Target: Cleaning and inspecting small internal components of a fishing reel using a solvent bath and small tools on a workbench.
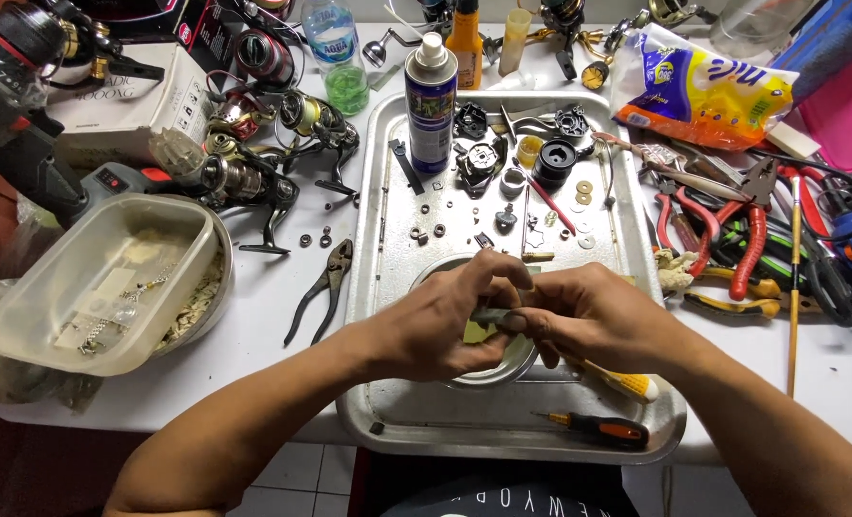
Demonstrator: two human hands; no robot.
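My left hand [445, 321] and my right hand [584, 321] meet over a small round metal bowl [503, 371] in the middle of a metal tray [388, 278]. Together they pinch a small dark part [491, 316], with a yellowish piece just under it. A yellow-handled tool [627, 385] sticks out below my right hand. What the fingers hide of the part cannot be seen.
On the tray: a spray can [431, 105], several small reel parts [531, 163], an orange-handled screwdriver [603, 429]. Black pliers [325, 287] and several fishing reels [254, 163] lie left, beside a plastic tub [100, 282]. Red pliers [742, 230], tools and a snack bag [704, 91] sit right.
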